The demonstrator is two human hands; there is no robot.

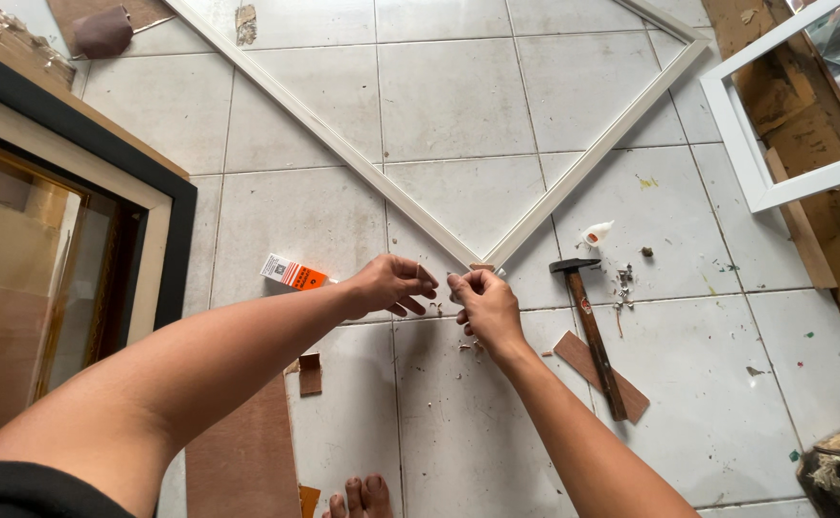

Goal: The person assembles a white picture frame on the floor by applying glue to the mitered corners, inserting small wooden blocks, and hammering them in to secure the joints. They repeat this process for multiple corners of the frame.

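Bare toes [363,496] show at the bottom edge, on a tiled floor [439,422] of pale squares. Just left of them lies a flat brown board [243,451], with a small brown offcut [311,374] by its upper corner. Both forearms reach forward over the tiles.

The left hand [393,285] and the right hand [482,299] meet at the near corner of a white frame [482,257], which lies flat on the floor with that corner pointing toward the person. The right hand's fingers are curled and pinched on something small at the corner, where a small brown piece [482,267] shows just above them; what the fingertips hold is too small to tell. The left hand has its fingers bent, their tips just beside the right hand; whether it grips anything cannot be told.

Just left of the left wrist lies a small white and orange box [291,272]. To the right of the hands a hammer [593,331] with a wooden handle lies across a thin brown strip [573,353]. Near its head are a small white glue bottle [597,232] and a scatter of small metal bits [623,286].

Further off, the frame's two white sides run away left and right. A black and wood frame [166,206] stands at the left, and another white frame [741,144] rests on brown boards at the right.
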